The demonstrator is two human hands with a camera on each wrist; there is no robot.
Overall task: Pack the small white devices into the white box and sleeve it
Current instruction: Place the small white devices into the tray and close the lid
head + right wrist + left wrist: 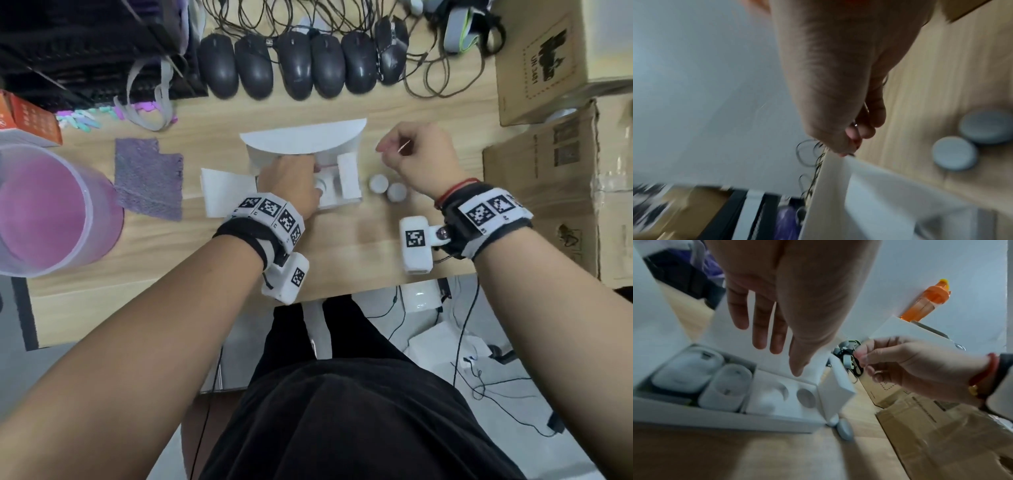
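Observation:
The white box (349,202) lies open mid-table, its curved lid (305,137) standing up. My left hand (301,171) hovers over the box with straight fingers (760,331) and holds nothing. Inside, two white devices (688,368) (725,389) fill the left compartment, beside a white insert (764,402) with round recesses. Two small round white devices (378,183) (396,192) lie on the table right of the box. Above them, my right hand (390,149) pinches a thin pin-like thing (405,146) between curled fingers (865,129). The white sleeve (222,192) lies left of the box.
A row of black mice (291,65) and tangled cables sits behind the box. Cardboard boxes (555,192) stand at the right. A purple cloth (147,178) and a pink translucent tub (44,209) are at the left. The table's front edge is near my wrists.

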